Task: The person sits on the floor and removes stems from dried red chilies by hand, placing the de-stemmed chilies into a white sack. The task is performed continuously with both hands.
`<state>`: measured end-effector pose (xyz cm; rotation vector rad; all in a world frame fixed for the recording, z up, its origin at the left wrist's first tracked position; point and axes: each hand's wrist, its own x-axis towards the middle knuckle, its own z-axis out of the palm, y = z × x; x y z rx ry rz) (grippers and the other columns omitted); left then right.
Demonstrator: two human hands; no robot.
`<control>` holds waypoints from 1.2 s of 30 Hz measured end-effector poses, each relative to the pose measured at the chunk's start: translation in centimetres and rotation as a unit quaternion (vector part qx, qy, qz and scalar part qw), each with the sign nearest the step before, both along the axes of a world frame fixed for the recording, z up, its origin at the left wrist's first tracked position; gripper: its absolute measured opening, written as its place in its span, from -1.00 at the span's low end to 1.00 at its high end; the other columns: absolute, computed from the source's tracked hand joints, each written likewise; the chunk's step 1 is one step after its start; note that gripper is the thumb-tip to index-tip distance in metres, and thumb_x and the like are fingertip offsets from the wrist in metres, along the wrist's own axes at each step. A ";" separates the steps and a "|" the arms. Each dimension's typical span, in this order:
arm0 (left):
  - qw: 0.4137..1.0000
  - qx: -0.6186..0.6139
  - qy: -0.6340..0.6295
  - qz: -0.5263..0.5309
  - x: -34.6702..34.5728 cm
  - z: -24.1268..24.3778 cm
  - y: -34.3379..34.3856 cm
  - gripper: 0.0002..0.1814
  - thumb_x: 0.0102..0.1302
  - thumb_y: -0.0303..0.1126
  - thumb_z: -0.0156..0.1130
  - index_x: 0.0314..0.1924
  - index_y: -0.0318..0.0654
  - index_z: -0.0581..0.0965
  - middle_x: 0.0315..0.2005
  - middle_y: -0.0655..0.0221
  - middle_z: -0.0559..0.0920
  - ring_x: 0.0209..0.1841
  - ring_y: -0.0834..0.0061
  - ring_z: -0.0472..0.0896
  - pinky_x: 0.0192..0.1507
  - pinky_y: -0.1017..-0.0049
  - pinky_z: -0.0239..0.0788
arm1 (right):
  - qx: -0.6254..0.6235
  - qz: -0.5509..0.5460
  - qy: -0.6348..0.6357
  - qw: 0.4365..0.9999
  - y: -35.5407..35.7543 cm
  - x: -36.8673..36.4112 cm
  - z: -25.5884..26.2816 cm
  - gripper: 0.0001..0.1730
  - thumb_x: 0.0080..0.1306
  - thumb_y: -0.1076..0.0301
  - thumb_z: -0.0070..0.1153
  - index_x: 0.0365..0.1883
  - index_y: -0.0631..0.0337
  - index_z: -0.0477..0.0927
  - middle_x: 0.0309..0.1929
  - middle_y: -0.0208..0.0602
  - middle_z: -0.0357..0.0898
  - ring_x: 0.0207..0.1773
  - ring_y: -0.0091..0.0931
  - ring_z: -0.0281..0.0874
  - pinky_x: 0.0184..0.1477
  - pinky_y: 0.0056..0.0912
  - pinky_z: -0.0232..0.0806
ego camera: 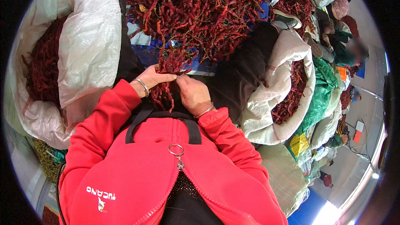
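My left hand (154, 77) grips a bunch of dried red chili peppers (172, 61) between thumb and fingers, just above my lap. Pepper tips hang below that hand, while others spread out above it. My right hand (194, 93) is close against the bunch, thumb and forefinger pinched together at its right edge beside my left thumb. Whatever lies between those right fingertips is too small to make out. Ahead of both hands spreads a large heap of dried red chilies (200, 9), some with stems, on a blue sheet (145, 54).
A white woven sack (90, 40) of chilies stands at my left. Another white sack (265, 106) with chilies stands at my right, past my outstretched leg (247, 59). Beyond it lie a green bag (323, 84) and more sacks. Other people (347, 45) sit farther right.
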<state>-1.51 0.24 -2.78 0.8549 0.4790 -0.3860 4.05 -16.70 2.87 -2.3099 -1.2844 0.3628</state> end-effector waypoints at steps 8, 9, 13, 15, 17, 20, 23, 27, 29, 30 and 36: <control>0.998 0.004 0.012 0.066 0.1 -0.2 -0.8 -0.73 0.08 -0.48 0.33 -0.17 -0.25 0.55 -0.31 0.43 0.61 -0.31 0.58 0.56 -0.20 0.53 0.40 | 0.009 -0.020 0.013 1.000 -0.3 0.1 0.2 -0.70 0.10 0.53 -0.06 -0.15 0.22 0.43 -0.26 -0.11 0.50 -0.27 -0.19 0.49 -0.28 -0.26 0.36; 0.998 0.014 0.003 0.065 0.0 -0.4 -0.9 -0.73 0.08 -0.48 0.32 -0.17 -0.26 0.54 -0.31 0.43 0.61 -0.31 0.58 0.56 -0.21 0.53 0.40 | 0.028 -0.014 0.036 0.999 -0.5 0.2 -0.1 -0.73 0.13 0.53 -0.07 -0.16 0.22 0.43 -0.28 -0.14 0.50 -0.30 -0.24 0.49 -0.30 -0.30 0.35; 0.998 0.029 0.035 0.051 0.2 -0.6 -0.6 -0.74 0.09 -0.45 0.32 -0.19 -0.27 0.54 -0.35 0.43 0.61 -0.35 0.56 0.56 -0.25 0.51 0.41 | 0.169 0.003 0.400 0.901 -0.6 -0.1 0.2 -0.84 0.28 0.53 -0.16 -0.20 0.24 0.45 -0.36 -0.31 0.47 -0.40 -0.48 0.44 -0.36 -0.50 0.29; 0.991 0.000 0.100 0.090 0.4 -0.6 0.9 -0.77 0.09 -0.39 0.32 -0.24 -0.25 0.54 -0.41 0.42 0.60 -0.42 0.56 0.56 -0.34 0.51 0.41 | 0.214 0.049 0.513 0.829 0.3 -0.7 3.1 -0.81 0.39 0.49 -0.26 -0.24 0.25 0.46 -0.39 -0.50 0.39 -0.42 -0.70 0.30 -0.39 -0.67 0.19; 0.993 0.022 0.094 0.062 0.7 1.6 0.9 -0.77 0.08 -0.37 0.33 -0.25 -0.23 0.54 -0.43 0.43 0.59 -0.45 0.56 0.55 -0.35 0.53 0.40 | 0.184 0.076 0.515 0.834 1.0 -0.7 6.2 -0.84 0.38 0.47 -0.19 -0.21 0.24 0.47 -0.41 -0.51 0.39 -0.43 -0.71 0.31 -0.41 -0.69 0.18; 0.994 -0.009 0.063 0.086 0.2 1.0 0.4 -0.80 0.11 -0.38 0.31 -0.25 -0.21 0.54 -0.45 0.46 0.59 -0.42 0.57 0.55 -0.32 0.53 0.41 | 0.024 -0.065 0.423 0.904 -0.3 -0.1 4.5 -0.78 0.29 0.36 0.03 -0.13 0.25 0.44 -0.49 -0.50 0.41 -0.54 -0.67 0.34 -0.51 -0.60 0.19; 0.993 -0.013 0.082 0.080 0.4 1.8 0.8 -0.80 0.14 -0.39 0.28 -0.23 -0.26 0.53 -0.39 0.44 0.60 -0.39 0.56 0.56 -0.29 0.53 0.41 | -0.077 -0.085 0.245 0.963 -3.7 0.7 0.0 -0.73 0.21 0.35 0.11 -0.17 0.29 0.45 -0.47 -0.32 0.48 -0.51 -0.55 0.43 -0.44 -0.52 0.30; 0.996 0.007 0.061 0.067 0.5 1.7 0.3 -0.78 0.14 -0.38 0.29 -0.21 -0.27 0.53 -0.36 0.42 0.60 -0.37 0.56 0.57 -0.28 0.52 0.42 | 0.068 -0.149 0.236 0.958 -2.9 0.4 -1.8 -0.74 0.21 0.33 0.10 -0.21 0.33 0.49 -0.41 -0.23 0.52 -0.40 -0.53 0.50 -0.34 -0.51 0.34; 0.996 0.013 0.059 0.069 0.4 1.8 0.4 -0.77 0.13 -0.39 0.29 -0.21 -0.27 0.53 -0.36 0.42 0.60 -0.37 0.55 0.57 -0.28 0.52 0.42 | 0.059 -0.129 0.180 0.973 -1.2 0.5 -2.6 -0.74 0.22 0.34 0.08 -0.19 0.33 0.49 -0.38 -0.27 0.54 -0.35 -0.56 0.52 -0.33 -0.51 0.35; 0.996 0.009 0.047 0.076 0.4 1.5 0.3 -0.77 0.13 -0.40 0.30 -0.21 -0.26 0.53 -0.36 0.42 0.60 -0.37 0.55 0.57 -0.28 0.52 0.42 | 0.070 -0.137 0.244 0.957 -0.8 0.3 -2.9 -0.74 0.24 0.33 0.07 -0.18 0.34 0.49 -0.40 -0.29 0.54 -0.37 -0.57 0.52 -0.36 -0.53 0.34; 0.994 0.035 0.048 0.087 0.3 1.4 0.1 -0.81 0.12 -0.42 0.30 -0.26 -0.25 0.52 -0.42 0.40 0.60 -0.41 0.55 0.56 -0.32 0.51 0.42 | 0.131 -0.182 0.594 0.773 0.2 -0.1 -1.4 -0.72 0.30 0.29 0.04 -0.16 0.34 0.49 -0.46 -0.39 0.54 -0.53 -0.65 0.46 -0.48 -0.64 0.28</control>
